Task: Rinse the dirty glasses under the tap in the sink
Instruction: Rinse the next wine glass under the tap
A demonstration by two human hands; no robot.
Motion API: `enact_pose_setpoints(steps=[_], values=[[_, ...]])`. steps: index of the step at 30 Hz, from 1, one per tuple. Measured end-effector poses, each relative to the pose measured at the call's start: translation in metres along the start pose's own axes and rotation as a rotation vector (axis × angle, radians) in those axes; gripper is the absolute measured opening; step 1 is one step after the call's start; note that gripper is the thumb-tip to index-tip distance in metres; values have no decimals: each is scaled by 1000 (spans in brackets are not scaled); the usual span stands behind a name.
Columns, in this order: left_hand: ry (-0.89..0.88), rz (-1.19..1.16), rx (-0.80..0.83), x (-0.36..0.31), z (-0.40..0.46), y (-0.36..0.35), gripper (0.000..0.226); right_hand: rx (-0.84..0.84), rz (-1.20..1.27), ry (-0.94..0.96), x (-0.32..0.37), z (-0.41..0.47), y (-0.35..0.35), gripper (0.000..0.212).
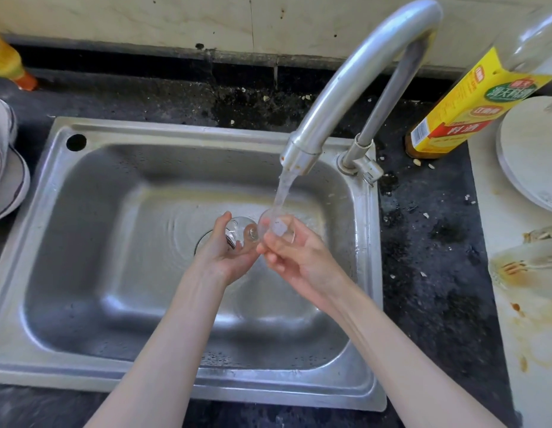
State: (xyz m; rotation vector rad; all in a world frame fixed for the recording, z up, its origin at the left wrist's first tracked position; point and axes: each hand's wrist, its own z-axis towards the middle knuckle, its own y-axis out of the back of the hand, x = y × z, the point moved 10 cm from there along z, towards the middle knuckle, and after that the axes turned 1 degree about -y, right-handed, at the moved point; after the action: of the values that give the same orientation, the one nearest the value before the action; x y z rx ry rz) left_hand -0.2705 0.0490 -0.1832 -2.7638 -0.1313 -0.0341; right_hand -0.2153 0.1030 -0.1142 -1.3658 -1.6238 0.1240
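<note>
Left hand point(228, 251) half hides one glass point(242, 231); grip unclear.

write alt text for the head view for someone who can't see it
Over a stainless steel sink, a person's right hand holds a small clear glass under water running from a curved metal tap, while the left hand holds a second clear glass beside it. A yellow-labelled bottle and white plates sit on the dark counter to the right.
</note>
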Motion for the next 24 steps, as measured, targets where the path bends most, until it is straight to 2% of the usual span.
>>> enact_pose_setpoints(steps=[2, 5, 8, 10, 12, 13, 15, 17, 19, 21, 24], values=[[-14, 3, 2, -2, 1, 0, 54, -16, -34, 20, 2, 2, 2, 16], [-51, -58, 29, 0, 7, 1, 59, -168, -151, 37, 10, 7, 13, 30], [-141, -65, 43, -11, 15, 2, 41, -304, -289, -31, 8, 7, 27, 47], [-192, -13, 42, -21, 15, 1, 41, -217, -330, -24, 5, 5, 22, 40], [-254, 51, 15, -32, 11, 2, 46, -101, -313, 14, 0, 2, 13, 13], [-311, 103, -7, -39, 6, 1, 42, -79, -295, 16, -2, 1, 12, 7], [-500, 283, -70, -52, -9, -3, 32, -105, -346, -2, -6, 2, 21, 16], [-743, 548, -80, -59, -37, -21, 39, -116, -628, -68, -10, 5, 27, 6], [-915, 798, -18, -51, -58, -44, 48, -93, -929, -84, -11, 7, 27, 21], [-1002, 952, 50, -41, -71, -58, 48, -147, -1058, 11, -1, 7, 27, 27], [-1030, 999, 90, -35, -76, -62, 53, -317, -1289, 303, 25, -3, 24, 18]])
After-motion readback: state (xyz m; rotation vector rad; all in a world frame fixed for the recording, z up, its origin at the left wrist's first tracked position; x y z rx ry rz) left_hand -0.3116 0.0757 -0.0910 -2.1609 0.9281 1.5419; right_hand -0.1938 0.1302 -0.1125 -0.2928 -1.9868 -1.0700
